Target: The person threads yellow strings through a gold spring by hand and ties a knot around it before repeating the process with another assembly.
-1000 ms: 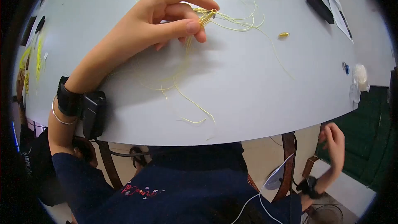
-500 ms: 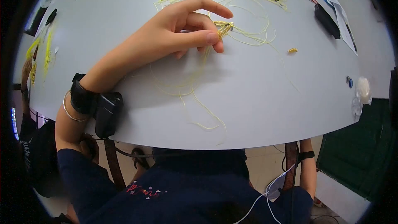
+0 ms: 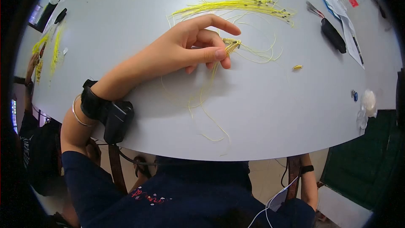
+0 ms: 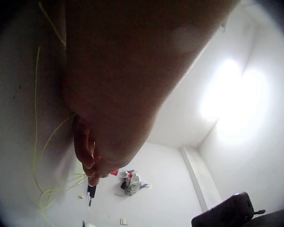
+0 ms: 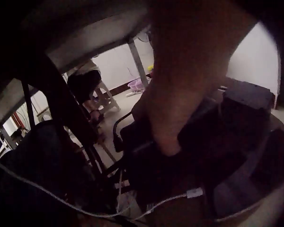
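Note:
Near the middle of the table in the head view, my left hand (image 3: pixel 198 44) pinches gold coil springs (image 3: pixel 232 49) between thumb and bent fingers, the index finger held out above them. Thin yellow lines (image 3: pixel 206 95) run from the springs, trailing down toward the front edge and off to the right. In the left wrist view the fingers (image 4: pixel 84 144) show dark, with loops of yellow line (image 4: pixel 36 123) beside them. My right hand (image 5: pixel 168 123) is down below tabletop level, dark in the right wrist view over black gear; I cannot tell how its fingers lie.
Behind the left hand lies a bundle of yellow lines (image 3: pixel 236 5) with dark tips. A small gold piece (image 3: pixel 298 67) sits to the right. Further right are a black-handled tool (image 3: pixel 333 36), papers (image 3: pixel 341 10) and a clear plastic bag (image 3: pixel 368 103). Another person (image 3: pixel 40 152) sits at left.
The right hand, raised beside the table's right edge a second ago, has dropped below it. The left index finger has lifted off the springs' end; thumb and other fingers still hold them. The head view has shifted.

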The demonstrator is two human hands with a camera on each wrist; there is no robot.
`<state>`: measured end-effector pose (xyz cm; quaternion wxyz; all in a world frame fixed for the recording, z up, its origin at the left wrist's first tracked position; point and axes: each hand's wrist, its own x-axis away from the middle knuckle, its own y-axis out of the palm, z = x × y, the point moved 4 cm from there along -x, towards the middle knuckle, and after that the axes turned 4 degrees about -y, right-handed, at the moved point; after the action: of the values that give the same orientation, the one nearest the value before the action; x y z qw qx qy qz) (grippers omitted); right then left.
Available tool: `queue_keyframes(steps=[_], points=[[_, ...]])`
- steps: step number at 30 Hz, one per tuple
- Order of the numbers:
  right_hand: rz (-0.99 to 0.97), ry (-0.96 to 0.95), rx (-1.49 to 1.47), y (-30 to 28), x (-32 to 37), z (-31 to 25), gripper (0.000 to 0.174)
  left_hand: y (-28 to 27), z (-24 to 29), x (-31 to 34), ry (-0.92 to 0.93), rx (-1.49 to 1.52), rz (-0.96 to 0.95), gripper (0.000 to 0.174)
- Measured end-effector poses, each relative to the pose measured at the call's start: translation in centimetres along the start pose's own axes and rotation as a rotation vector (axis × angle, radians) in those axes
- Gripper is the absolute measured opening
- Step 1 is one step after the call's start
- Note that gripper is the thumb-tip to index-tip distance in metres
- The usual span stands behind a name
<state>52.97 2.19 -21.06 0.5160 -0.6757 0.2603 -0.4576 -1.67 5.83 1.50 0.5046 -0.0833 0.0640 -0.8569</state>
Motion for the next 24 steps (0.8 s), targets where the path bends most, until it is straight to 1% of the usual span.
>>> queue_keyframes(steps=[8,15,17,19,21,22,24], points=[[-0.098,0.064,-0.122,-0.2,2.8,-2.7,0.035,0.1,0.4,0.0,-0.067,-0.008,0.036,0.039],[-0.189,0.109,-0.224,-0.7,5.0,-5.8,0.036,0.3,0.2,0.0,-0.056,-0.012,0.047,0.038],[-0.219,0.122,-0.252,-1.2,5.8,-6.9,0.037,0.3,-0.2,0.0,-0.039,-0.052,0.101,0.041],[-0.236,0.134,-0.268,-1.8,6.2,-8.1,0.037,0.3,-0.2,0.0,-0.039,-0.064,0.090,0.040],[0.034,0.269,-0.533,-5.1,7.3,-9.7,0.027,0.3,0.0,0.0,-0.036,-0.083,0.082,0.039],[0.033,0.271,-0.535,-6.8,7.7,-10.7,0.027,0.3,0.1,0.1,-0.051,-0.062,0.079,0.036],[-0.129,0.466,-0.708,-9.6,8.5,-12.1,0.022,0.3,0.1,0.1,-0.067,-0.041,0.075,0.034]])
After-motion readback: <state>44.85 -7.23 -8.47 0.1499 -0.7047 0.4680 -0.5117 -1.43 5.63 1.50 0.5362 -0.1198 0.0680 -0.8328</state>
